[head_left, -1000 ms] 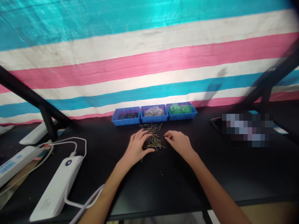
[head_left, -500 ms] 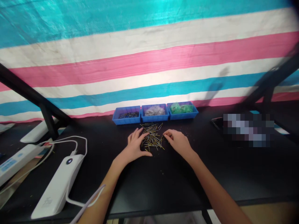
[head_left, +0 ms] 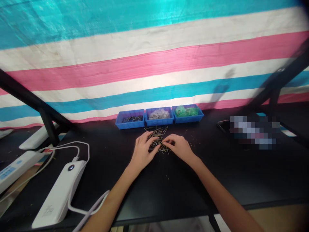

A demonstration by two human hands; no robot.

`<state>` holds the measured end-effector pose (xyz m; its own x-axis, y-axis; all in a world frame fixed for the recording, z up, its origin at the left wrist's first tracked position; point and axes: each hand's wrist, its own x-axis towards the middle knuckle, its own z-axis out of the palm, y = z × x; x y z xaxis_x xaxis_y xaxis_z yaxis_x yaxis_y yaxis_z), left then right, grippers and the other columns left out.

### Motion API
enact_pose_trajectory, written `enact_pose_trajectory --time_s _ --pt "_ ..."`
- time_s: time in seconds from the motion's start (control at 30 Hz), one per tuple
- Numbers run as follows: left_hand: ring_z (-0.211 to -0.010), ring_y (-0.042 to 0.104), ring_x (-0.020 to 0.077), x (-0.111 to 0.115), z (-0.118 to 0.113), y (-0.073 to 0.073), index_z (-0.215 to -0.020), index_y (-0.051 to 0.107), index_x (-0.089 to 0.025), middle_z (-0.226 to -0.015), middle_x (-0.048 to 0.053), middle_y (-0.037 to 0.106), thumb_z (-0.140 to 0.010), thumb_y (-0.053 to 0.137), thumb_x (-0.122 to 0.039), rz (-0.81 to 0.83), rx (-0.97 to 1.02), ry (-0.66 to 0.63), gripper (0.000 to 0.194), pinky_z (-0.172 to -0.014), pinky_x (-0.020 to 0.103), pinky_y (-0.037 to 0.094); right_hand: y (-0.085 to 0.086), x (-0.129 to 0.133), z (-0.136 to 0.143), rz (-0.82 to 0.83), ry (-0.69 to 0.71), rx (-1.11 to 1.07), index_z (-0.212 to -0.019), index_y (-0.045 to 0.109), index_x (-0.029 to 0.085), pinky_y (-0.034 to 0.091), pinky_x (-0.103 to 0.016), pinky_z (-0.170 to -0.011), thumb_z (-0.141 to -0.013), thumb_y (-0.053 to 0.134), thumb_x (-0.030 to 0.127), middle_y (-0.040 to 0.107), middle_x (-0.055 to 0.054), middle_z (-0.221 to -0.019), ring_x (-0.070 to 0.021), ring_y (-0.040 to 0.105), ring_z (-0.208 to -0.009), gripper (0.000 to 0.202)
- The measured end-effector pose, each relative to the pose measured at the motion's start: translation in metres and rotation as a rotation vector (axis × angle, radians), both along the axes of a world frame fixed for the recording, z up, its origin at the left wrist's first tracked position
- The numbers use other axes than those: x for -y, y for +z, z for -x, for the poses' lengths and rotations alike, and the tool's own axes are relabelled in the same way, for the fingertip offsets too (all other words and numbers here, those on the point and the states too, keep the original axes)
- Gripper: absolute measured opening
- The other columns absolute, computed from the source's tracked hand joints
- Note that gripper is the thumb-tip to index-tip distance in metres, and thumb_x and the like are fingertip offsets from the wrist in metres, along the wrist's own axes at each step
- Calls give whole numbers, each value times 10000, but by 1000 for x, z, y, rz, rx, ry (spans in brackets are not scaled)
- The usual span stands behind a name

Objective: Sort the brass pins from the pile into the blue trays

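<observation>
A loose pile of thin metal rods (head_left: 158, 130), yellowish and dark and too small to name surely, lies on the black table. My left hand (head_left: 142, 150) curves around the pile's left side, thumb and fingers apart, fingertips at the rods. From the right, my right hand (head_left: 180, 145) reaches the pile with thumb and fingertips pinched together; what they hold, if anything, is too small to make out. Both hands partly cover the pile.
Behind the pile stand three blue trays: one with dark thin rods (head_left: 132, 119), one with clear plastic bags (head_left: 159, 113), one with green bags (head_left: 187, 111). A white power bank (head_left: 59, 195) with cables lies left, near a power strip (head_left: 16, 167). A phone (head_left: 224, 125) is right.
My right hand has moved left onto the pile. My left hand has shifted slightly right, its thumb drawing nearer the fingers.
</observation>
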<state>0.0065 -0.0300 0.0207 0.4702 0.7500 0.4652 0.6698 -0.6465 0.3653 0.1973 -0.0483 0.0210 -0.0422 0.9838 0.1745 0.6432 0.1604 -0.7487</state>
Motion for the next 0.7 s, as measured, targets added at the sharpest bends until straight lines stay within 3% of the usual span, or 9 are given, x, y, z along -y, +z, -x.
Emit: enact_pose_trajectory --time_s 0.13,0.3,0.43,0.7 --pt "-1155 493 233 2 -2 1 -903 673 -261 -1182 60 580 -797 592 -364 44 118 -22 169 -963 439 361 6 -2 1 -6 3 -293 -822 697 194 456 -236 -603 -757 624 315 692 -30 -809 -120 599 -656 155" --pt "-1039 573 226 6 -9 4 -809 697 -250 -1098 62 631 -744 657 -349 206 302 -80 125 -915 440 412 13 2 8 140 166 -616 -848 684 170 492 -250 -637 -727 661 372 682 -29 -761 -126 618 -678 236" --pt "-962 608 209 5 -9 6 -707 696 -223 -1032 67 648 -744 656 -323 314 465 -67 114 -864 398 467 11 4 13 135 171 -637 -837 696 173 493 -254 -625 -719 670 385 682 -30 -742 -127 614 -660 244" --pt "-962 612 193 3 -8 10 -745 714 -212 -1002 59 651 -719 681 -304 427 695 17 101 -891 357 476 13 6 12 117 92 -504 -818 726 161 448 -241 -553 -720 657 385 701 -50 -740 -136 595 -618 253"
